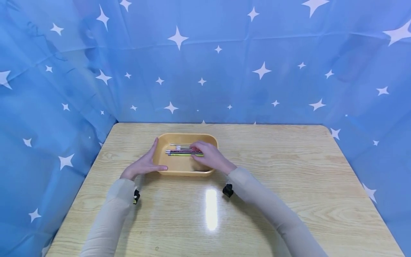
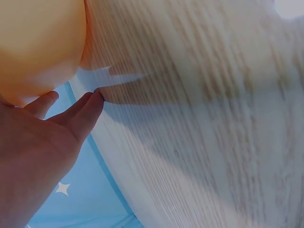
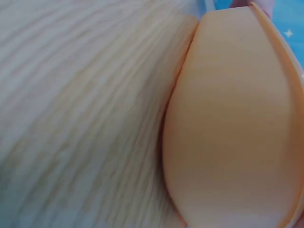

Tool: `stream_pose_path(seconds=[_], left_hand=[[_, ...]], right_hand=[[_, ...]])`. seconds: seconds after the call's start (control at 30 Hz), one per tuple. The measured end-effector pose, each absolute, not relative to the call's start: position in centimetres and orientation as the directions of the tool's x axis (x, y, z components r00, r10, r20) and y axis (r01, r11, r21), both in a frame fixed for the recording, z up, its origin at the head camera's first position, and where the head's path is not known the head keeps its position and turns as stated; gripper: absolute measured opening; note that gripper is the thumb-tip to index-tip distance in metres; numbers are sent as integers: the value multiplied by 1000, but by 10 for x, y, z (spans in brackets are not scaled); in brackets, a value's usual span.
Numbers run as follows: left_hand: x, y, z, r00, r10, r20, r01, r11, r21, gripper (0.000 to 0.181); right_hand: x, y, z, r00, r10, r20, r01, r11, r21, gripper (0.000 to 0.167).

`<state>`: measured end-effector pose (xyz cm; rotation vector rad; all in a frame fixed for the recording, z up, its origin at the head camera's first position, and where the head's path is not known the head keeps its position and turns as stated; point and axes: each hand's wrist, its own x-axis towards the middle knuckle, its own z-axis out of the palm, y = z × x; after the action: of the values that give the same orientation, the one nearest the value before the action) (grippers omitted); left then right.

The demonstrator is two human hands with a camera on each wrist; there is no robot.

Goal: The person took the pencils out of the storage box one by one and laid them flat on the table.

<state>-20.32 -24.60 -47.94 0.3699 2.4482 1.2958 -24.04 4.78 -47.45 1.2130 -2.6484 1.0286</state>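
Observation:
An orange-yellow tray (image 1: 179,173) lies on the wooden table, holding several pencils (image 1: 179,152) side by side and some thin dark items (image 1: 200,170) near its front right corner. My left hand (image 1: 144,163) rests against the tray's left end, thumb on the front rim and fingers spread along the side; the left wrist view shows this hand (image 2: 52,128) beside the tray wall (image 2: 42,42). Over the tray's right part, my right hand (image 1: 212,157) has its fingers curled at the right ends of the pencils. The right wrist view mostly shows the tray's outer wall (image 3: 228,118).
The wooden table (image 1: 289,178) extends to the right and in front of the tray. A blue curtain (image 1: 224,71) with white stars hangs behind and at both sides. A bright light reflection lies on the table in front of the tray.

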Motion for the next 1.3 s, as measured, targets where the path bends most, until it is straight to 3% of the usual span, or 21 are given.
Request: stream_pose_path(seconds=[0.3,0.5,0.73,1.0,1.3], left_hand=[[-200,-242,-467,-902,376,-211,26,535,844,123],[-199,-239,-461,-904,371,-212,20,533,846,124],[-205,-244,-478,-908,363,-209,23,540,841,125],[-209,-243,-479,-904,382,-194,53,547,835,124],[-204,-245,-478,-907,363,-211,46,586,809,123]], right_hand=[[-258,31,-475,-744,-652,150,-545,461,-700,27],[-265,26,-478,-777,-629,28,-458,534,-711,19],[-264,20,-484,-794,-608,-21,-464,628,-624,17],[-263,21,-486,-775,-632,-5,-526,649,-549,19],[-259,15,-484,-786,-617,-48,-575,757,-311,21]])
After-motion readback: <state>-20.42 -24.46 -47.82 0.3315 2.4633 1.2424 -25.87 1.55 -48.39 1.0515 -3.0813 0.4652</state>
